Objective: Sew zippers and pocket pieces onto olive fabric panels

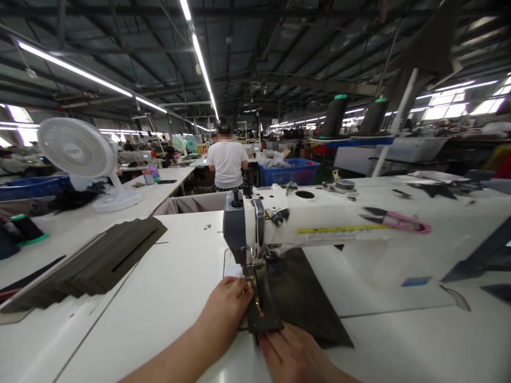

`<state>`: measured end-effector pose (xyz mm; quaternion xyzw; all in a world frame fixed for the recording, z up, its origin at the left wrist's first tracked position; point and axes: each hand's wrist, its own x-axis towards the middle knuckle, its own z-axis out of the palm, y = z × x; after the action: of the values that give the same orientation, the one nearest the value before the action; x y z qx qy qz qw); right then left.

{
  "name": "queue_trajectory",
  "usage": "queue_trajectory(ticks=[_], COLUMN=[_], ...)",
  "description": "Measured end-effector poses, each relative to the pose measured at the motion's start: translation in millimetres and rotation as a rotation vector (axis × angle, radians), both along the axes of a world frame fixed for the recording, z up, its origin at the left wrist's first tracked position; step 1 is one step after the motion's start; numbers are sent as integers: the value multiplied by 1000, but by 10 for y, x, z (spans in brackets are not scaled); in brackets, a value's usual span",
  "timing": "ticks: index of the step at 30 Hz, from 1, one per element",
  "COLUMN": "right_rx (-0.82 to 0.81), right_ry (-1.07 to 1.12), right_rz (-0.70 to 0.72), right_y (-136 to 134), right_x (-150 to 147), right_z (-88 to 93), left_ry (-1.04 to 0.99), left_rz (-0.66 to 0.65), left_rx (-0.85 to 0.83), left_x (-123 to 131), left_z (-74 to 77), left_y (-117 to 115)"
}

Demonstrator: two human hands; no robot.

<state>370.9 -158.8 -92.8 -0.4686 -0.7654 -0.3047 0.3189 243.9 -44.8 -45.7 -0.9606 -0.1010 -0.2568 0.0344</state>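
Note:
A white sewing machine (pixel 279 213) stands before me, its needle and presser foot area (pixel 253 260) over a dark olive fabric piece (pixel 307 303). A narrow folded flap of this fabric lies under the foot, with a shiny gold-coloured strip, perhaps a zipper (pixel 256 298), along it. My left hand (pixel 227 306) is closed, thumb and fingers pinching the fabric's left edge just in front of the foot. My right hand (pixel 293 351) holds the near end of the flap, its fingertips partly hidden beneath the cloth.
A fanned stack of olive fabric pieces (pixel 99 260) lies on the left. Behind it stands a white fan (pixel 115 194). Pink-handled thread snips (pixel 407 221) and a yellow tape measure (pixel 339 229) lie along the machine arm. A person in a white shirt (pixel 227 162) sits ahead, near a blue crate (pixel 289 173).

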Motion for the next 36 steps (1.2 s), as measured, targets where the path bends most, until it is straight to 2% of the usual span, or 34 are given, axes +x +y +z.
queue_trajectory(ticks=[7, 13, 15, 19, 22, 25, 29, 33, 36], right_rx=[-47, -257, -332, -498, -633, -637, -598, -626, -637], right_ry=[-3, 147, 220, 341, 326, 287, 423, 365, 258], right_rz=[46, 82, 27, -199, -239, -206, -116, -87, -145], right_y=[164, 115, 100, 234, 396, 479, 452, 400, 405], right_x=[73, 143, 159, 157, 175, 241, 309, 259, 195], right_z=[135, 221, 278, 413, 467, 441, 392, 448, 506], left_ry=[34, 78, 92, -6, -109, -137, -19, 10, -76], left_rz=[26, 27, 58, 125, 142, 243, 474, 522, 462], left_rx=[-108, -222, -292, -503, -615, -612, -532, -486, -457], left_x=[32, -22, -41, -46, -46, -86, -166, -178, -143], left_z=[-67, -29, 4, 55, 92, 148, 181, 168, 191], left_y=[132, 88, 37, -51, -93, -158, -259, -270, -212])
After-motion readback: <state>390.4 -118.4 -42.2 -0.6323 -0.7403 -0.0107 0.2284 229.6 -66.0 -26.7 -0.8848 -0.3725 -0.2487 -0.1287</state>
